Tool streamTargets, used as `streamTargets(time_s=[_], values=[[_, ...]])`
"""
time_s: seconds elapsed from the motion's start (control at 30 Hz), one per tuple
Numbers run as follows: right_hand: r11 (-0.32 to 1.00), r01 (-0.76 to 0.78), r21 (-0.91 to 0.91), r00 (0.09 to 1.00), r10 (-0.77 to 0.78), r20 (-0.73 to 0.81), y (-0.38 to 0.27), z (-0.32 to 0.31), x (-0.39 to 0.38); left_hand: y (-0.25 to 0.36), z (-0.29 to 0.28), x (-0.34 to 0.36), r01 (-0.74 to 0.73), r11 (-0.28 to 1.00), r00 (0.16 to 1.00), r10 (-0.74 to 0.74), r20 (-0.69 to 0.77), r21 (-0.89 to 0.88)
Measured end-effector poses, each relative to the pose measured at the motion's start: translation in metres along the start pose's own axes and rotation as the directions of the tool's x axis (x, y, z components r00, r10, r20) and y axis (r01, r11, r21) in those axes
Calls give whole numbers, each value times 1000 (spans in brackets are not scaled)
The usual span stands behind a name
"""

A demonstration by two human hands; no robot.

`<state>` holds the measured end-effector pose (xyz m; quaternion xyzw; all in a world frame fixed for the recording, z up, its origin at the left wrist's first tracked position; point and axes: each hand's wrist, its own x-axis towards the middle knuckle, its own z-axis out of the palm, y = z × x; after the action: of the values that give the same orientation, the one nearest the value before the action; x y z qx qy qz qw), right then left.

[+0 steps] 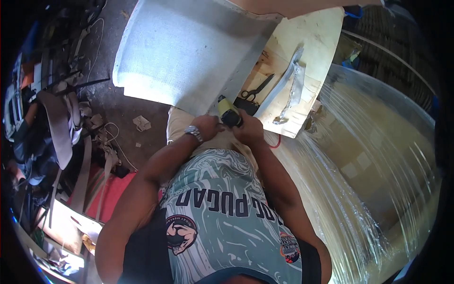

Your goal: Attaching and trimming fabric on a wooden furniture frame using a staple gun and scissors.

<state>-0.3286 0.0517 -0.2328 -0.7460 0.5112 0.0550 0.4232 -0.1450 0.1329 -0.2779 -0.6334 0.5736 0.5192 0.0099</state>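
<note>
A yellow-green and black staple gun (228,112) is in my right hand (250,128), its nose pointing away from me at the near right corner of a panel covered in light grey fabric (189,52). My left hand (206,127) is closed at the near edge of that fabric, just left of the staple gun; its fingertips are partly hidden. Small marks dot the fabric's right border. Beside the panel, black-handled scissors (257,90) lie on a pale board (312,42). A long grey strip (291,87) rests on the board to their right.
A large plastic-wrapped piece (373,142) fills the right side. A red hose (275,142) curves near my right wrist. Cluttered straps and scraps (61,123) lie at the left, with a torn paper piece (141,123) on the dark floor. Across the panel's far edge reaches a bare limb (302,6).
</note>
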Motion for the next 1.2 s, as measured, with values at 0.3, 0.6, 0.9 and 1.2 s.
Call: streamTargets(time_s=[0.3, 0.6, 0.9, 1.2], values=[[866, -443, 234, 844, 490, -216, 60, -20, -21, -211, -2, -55, 2, 937, 979, 70, -193, 351], [789, -613, 53, 612, 516, -600, 225, -4, 47, -205, 11, -135, 514, 839, 858, -504, 99, -178], [822, -557, 119, 741, 556, -375, 111, 84, 90, -101, -86, -64, 101, 962, 930, 1, -369, 255], [619, -761, 195, 571, 781, -252, 89, 84, 115, -103, -149, 138, -239, 635, 796, 562, -226, 735]])
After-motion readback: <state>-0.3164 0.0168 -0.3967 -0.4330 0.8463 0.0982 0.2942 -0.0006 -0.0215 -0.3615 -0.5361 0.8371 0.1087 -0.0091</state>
